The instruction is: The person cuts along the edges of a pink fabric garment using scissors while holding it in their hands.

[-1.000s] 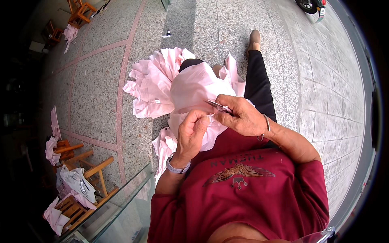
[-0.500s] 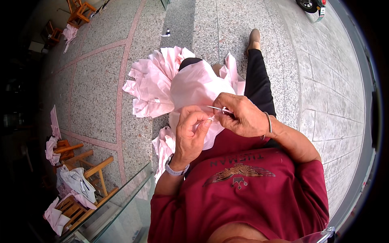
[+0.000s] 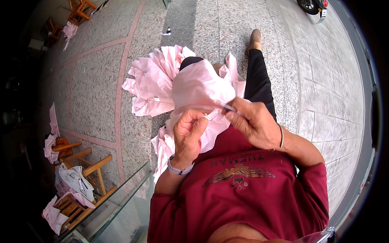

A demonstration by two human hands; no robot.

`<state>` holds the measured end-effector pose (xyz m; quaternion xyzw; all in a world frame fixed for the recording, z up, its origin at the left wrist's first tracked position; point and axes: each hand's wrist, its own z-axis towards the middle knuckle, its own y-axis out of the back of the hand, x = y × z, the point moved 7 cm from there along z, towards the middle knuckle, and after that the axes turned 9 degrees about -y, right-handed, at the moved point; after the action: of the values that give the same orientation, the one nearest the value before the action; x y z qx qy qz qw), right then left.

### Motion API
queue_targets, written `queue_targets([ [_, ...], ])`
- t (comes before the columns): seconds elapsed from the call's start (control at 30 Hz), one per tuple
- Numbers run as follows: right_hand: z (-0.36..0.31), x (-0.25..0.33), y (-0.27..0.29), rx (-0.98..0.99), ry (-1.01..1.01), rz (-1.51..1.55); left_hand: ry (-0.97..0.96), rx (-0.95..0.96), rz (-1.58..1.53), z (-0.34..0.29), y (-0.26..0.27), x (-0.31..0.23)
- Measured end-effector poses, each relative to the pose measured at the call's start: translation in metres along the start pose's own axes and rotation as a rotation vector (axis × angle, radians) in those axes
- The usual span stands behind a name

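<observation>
Pale pink fabric (image 3: pixel 200 85) lies draped over my lap and leg. My left hand (image 3: pixel 187 131) pinches a small gathered edge of it between thumb and fingertips. To the right, my right hand (image 3: pixel 257 123) grips a slim metal tool (image 3: pixel 229 108), its tip angled up and left above the cloth. Motion blurs this tool, and my fingers hide most of it, so its exact kind does not show. Between the two hands, a strip of the pink fabric's edge stretches from the left fingertips toward the right.
More pink cloth (image 3: pixel 152 87) is heaped on the speckled floor (image 3: pixel 97 81) to the left. Wooden chairs (image 3: pixel 97 166) with garments stand at the left, beside a glass-edged case (image 3: pixel 125 202). A small dark object (image 3: pixel 168 30) lies ahead; a vehicle wheel (image 3: pixel 308 6) shows far right.
My right hand has moved right and slightly down with the metal tool, away from my left hand. The left hand keeps its pinch on the fabric, shifted slightly left.
</observation>
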<state>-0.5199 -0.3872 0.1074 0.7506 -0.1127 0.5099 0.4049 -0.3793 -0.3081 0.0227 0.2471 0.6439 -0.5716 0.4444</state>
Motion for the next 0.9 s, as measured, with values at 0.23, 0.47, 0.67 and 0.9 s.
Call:
queue_targets([
  [0.23, -0.013, 0.001, -0.015, 0.042, 0.138, 0.001, -0.036, 0.039, -0.039, 0.001, -0.013, -0.011],
  [0.47, -0.011, 0.002, -0.016, 0.083, 0.138, -0.044, -0.056, 0.048, 0.018, -0.001, -0.008, -0.008],
  [0.67, -0.010, 0.001, -0.016, 0.087, 0.137, -0.047, -0.071, 0.064, 0.017, 0.000, -0.009, -0.008],
  [0.9, -0.010, 0.003, -0.015, 0.106, 0.131, -0.046, -0.068, 0.066, 0.009, -0.001, -0.009, -0.007],
])
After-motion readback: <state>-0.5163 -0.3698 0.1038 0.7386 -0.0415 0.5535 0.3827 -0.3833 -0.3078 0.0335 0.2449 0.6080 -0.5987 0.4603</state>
